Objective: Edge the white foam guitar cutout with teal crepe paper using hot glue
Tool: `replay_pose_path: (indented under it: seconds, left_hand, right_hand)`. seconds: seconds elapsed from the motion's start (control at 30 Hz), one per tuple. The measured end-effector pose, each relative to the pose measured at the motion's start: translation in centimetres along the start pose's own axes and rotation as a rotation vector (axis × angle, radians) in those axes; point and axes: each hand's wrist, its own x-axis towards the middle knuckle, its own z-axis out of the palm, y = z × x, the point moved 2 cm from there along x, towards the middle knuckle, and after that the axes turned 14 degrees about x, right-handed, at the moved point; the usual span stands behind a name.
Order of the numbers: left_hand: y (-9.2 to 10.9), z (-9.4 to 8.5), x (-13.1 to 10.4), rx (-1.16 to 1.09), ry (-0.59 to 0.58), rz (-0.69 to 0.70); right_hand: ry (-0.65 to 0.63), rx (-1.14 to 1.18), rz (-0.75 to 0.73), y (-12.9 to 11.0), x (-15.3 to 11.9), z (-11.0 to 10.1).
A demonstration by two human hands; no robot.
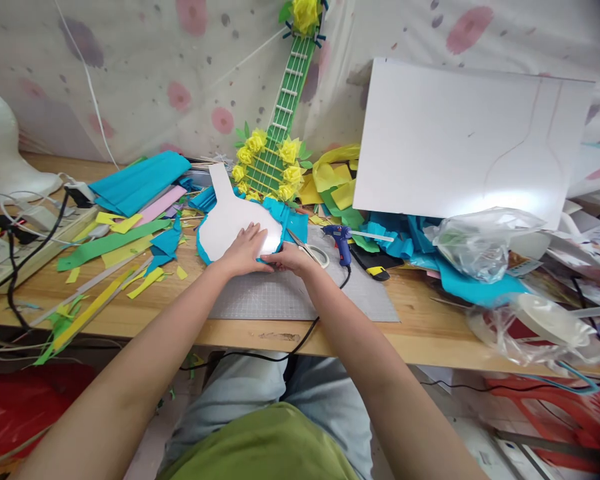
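Observation:
A white guitar-shaped cutout (pixel 240 217) lies on the grey cutting mat (pixel 350 300), with blue crepe paper (pixel 294 225) showing around its rounded edge and spreading out at its right. My left hand (pixel 247 248) rests flat on the white face, its fingers spread and its thumb toward the near edge. At the cutout's lower right edge, my right hand (pixel 293 259) is closed, its fingertips pinching the blue paper rim. Scissors (pixel 319 256) lie just beyond that hand. To their right is a blue glue gun (pixel 340 243) with a white glue stick in its back.
A green paper guitar (pixel 285 107) with yellow flowers leans on the wall. Paper scraps (pixel 125 243) and a power strip (pixel 40 250) lie left. A white board (pixel 460 140) with a drawn outline stands right, behind plastic bags (pixel 490 240). The glue gun's cord (pixel 300 343) crosses the table edge.

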Motion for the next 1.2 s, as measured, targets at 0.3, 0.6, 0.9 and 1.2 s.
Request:
replay_pose_path:
  seconds: [0.3,0.6,0.9,1.2]
  left_hand:
    - [-0.1,0.4,-0.4,0.013,-0.076,0.038]
    - [-0.1,0.7,-0.2,0.004,-0.049,0.032]
    - [1.4,0.3,-1.2,0.022,0.028,-0.035]
    - [1.9,-0.6,-1.6,0.015,-0.019,-0.036]
  right_hand:
    - [-0.143,0.014,0.002,0.3,-0.4,-1.4]
    - [0.017,-0.075,0.006,0.3,-0.2,-0.7]
    - [-0.007,-0.029,-0.002,0.5,-0.3,-0.9]
    - [-0.027,-0.059,-0.018,1.1,0.5,-1.3]
